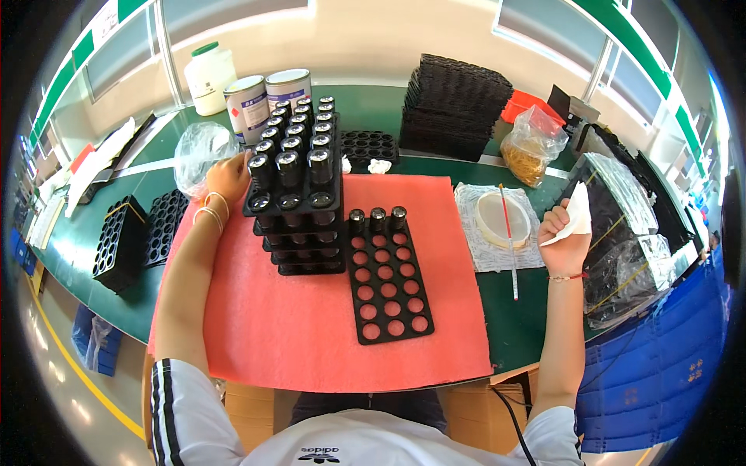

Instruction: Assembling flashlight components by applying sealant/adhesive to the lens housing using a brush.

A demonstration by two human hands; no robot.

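My left hand (pixel 228 178) is at the left side of a stack of black trays (pixel 311 256), beside the dark cylinders (pixel 289 167) with shiny silver caps that stand in rows in its top tray. Its fingers look curled, and their tips are partly hidden, so what they grip is unclear. A folded white wipe (pixel 577 213) is held in my closed right hand (pixel 561 227), raised over the right side of the bench. Between the hands a black tray with round holes (pixel 388 289) lies flat, with three cylinders (pixel 378 218) in its far row.
A pink foam sheet (pixel 256 326) covers the middle of the green bench. Right of it, a round dish (pixel 501 220) rests on a cloth with a red-and-white stick (pixel 509 233) across it. Behind stand cans (pixel 249 109), a white jug (pixel 210 81) and piled black trays (pixel 451 109).
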